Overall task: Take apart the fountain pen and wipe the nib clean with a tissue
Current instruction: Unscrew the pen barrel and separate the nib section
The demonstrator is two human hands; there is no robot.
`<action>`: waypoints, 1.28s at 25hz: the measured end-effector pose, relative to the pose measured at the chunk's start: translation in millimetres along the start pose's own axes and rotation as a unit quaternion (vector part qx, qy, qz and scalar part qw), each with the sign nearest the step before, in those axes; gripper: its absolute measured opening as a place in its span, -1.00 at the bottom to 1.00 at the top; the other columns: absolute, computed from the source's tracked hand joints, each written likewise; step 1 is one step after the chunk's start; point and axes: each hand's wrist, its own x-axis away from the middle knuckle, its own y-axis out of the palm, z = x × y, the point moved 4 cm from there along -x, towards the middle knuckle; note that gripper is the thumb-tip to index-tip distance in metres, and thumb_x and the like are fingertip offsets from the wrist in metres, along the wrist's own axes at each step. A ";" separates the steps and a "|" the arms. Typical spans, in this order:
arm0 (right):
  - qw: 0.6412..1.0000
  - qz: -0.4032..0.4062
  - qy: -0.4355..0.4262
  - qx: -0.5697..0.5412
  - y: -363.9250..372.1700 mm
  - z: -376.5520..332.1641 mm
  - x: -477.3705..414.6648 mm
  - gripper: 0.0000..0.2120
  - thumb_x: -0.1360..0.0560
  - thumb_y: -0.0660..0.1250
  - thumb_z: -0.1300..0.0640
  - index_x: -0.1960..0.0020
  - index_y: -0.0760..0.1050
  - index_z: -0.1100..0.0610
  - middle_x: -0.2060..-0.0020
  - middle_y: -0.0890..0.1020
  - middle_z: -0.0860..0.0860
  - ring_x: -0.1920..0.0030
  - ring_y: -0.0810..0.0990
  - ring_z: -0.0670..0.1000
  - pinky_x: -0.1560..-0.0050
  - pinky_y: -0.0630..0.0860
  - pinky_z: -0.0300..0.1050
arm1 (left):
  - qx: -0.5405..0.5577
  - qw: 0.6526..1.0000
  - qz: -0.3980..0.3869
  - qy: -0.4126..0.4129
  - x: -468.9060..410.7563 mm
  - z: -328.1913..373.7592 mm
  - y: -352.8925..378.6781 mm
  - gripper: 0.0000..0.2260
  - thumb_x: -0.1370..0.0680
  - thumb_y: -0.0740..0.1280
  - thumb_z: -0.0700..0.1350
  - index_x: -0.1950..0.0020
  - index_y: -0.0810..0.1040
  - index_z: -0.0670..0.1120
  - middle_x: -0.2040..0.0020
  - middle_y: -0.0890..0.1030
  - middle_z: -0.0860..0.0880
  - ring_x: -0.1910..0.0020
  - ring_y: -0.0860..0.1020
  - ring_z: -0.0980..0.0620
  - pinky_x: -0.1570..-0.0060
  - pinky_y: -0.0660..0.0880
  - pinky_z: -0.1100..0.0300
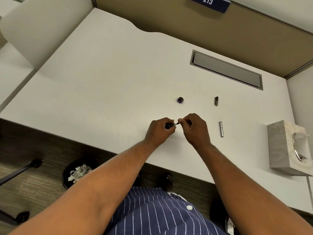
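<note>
1. Nearest: waste bin on floor under desk edge, holding crumpled paper scraps.
2. Above front of desk: left hand closed around dark pen section; right hand pinching thin part jutting from it, likely cartridge or converter, too small to tell.
3. Just right of hands: silver barrel lying flat, apart from both hands.
4. Far right, well apart: tissue box, tissue showing at slot, untouched.
5. Farther back: small round ink bottle, upright; dark cap to its right.
6. Judged stage: disassembly under way, nib not yet wiped.
7. Risks: sharp pull on thin part could flick ink onto white desk or fingers; loose barrel could roll off front edge if nudged; inky fingers reaching for tissue could smear box.
</note>
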 end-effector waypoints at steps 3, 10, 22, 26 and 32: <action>1.000 -0.007 -0.001 -0.026 -0.6 -0.8 -1.0 -0.93 -0.54 0.45 0.10 0.06 0.59 0.09 0.18 0.63 -0.07 0.17 0.59 -0.07 0.13 0.48 -0.23 | 0.010 1.000 0.005 -0.011 -1.9 -0.9 0.7 -0.83 -0.47 0.49 -0.04 -0.03 0.72 -0.04 0.08 0.74 0.08 0.13 0.66 0.17 0.09 0.57 0.28; 0.999 -0.020 -0.015 -0.023 -0.1 -5.6 -2.7 -0.94 -0.52 0.42 0.23 0.11 0.61 0.11 0.21 0.66 -0.07 0.16 0.62 -0.08 0.11 0.48 -0.25 | 0.039 0.999 0.009 -0.022 -1.8 -4.0 1.8 -0.84 -0.46 0.51 -0.06 -0.01 0.73 -0.06 0.13 0.74 0.05 0.14 0.67 0.11 0.08 0.62 0.18; 1.000 -0.008 0.012 0.014 0.7 -4.7 -1.4 -0.84 -0.51 0.46 -0.01 0.12 0.52 0.02 0.30 0.57 -0.10 0.27 0.53 -0.09 0.25 0.43 -0.25 | 0.054 0.998 -0.007 -0.021 -5.1 -5.8 0.7 -0.85 -0.46 0.52 -0.07 0.01 0.74 -0.07 0.14 0.74 0.05 0.16 0.67 0.12 0.13 0.58 0.26; 0.999 -0.023 -0.035 0.002 0.7 -6.7 -2.1 -0.95 -0.51 0.42 0.22 0.06 0.61 0.09 0.19 0.64 -0.12 0.19 0.60 -0.11 0.11 0.55 -0.16 | 0.050 0.999 -0.009 -0.018 -5.7 -6.1 1.1 -0.84 -0.46 0.52 -0.07 -0.01 0.74 -0.07 0.13 0.74 0.04 0.14 0.67 0.11 0.10 0.62 0.22; 0.998 -0.017 0.017 0.063 4.4 -3.7 -7.0 -0.69 -0.56 0.38 0.02 0.28 0.41 0.13 0.39 0.48 -0.06 0.33 0.46 0.01 0.32 0.33 -0.14 | 0.051 0.999 -0.010 -0.017 -5.9 -5.8 1.3 -0.86 -0.46 0.51 -0.07 0.00 0.73 -0.06 0.14 0.73 0.05 0.15 0.67 0.12 0.13 0.60 0.25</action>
